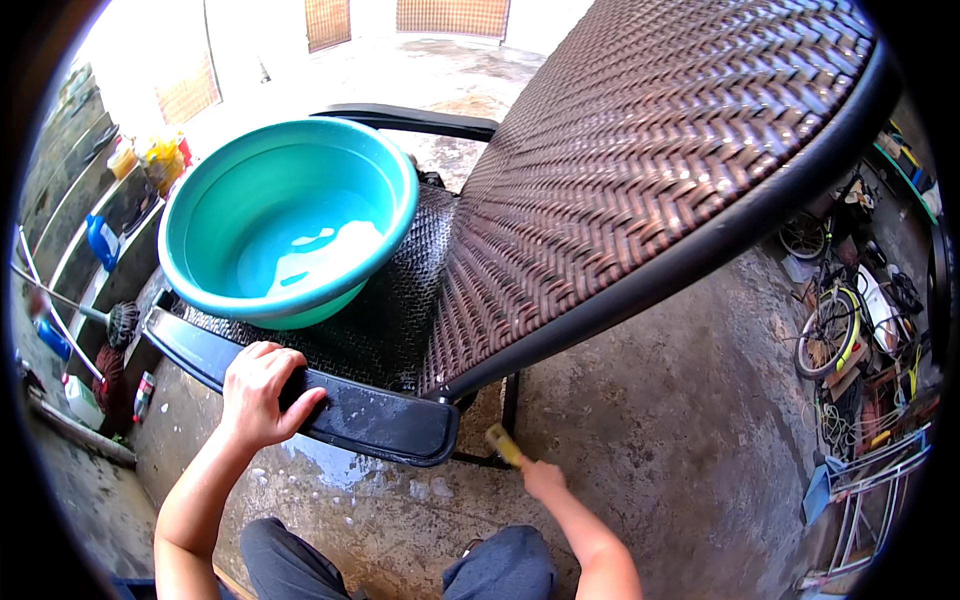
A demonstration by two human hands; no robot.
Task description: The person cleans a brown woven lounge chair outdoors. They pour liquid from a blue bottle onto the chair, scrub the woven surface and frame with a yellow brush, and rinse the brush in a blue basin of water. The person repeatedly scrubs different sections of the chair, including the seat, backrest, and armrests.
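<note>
A brown woven wicker chair back (pixel 637 157) with a dark frame slants up to the right. On the chair's seat stands a teal plastic basin (pixel 180 259) holding water. My left hand (pixel 262 390) rests on the black armrest (pixel 375 420), fingers curled over its inner edge. Low beside the chair's leg (pixel 511 401), my right hand (pixel 543 478) grips a yellowish brush (pixel 504 444), which is slightly blurred; whether it touches the leg cannot be told. The chair's far armrest (pixel 405 120) shows behind the basin.
Wet concrete floor (pixel 637 420) surrounds the chair. Steps at the left hold a blue bottle (pixel 103 241) and yellow bags; a long-handled round brush (pixel 122 322) leans there. A bicycle wheel (pixel 827 334), cables and a metal rack (pixel 874 499) lie at the right.
</note>
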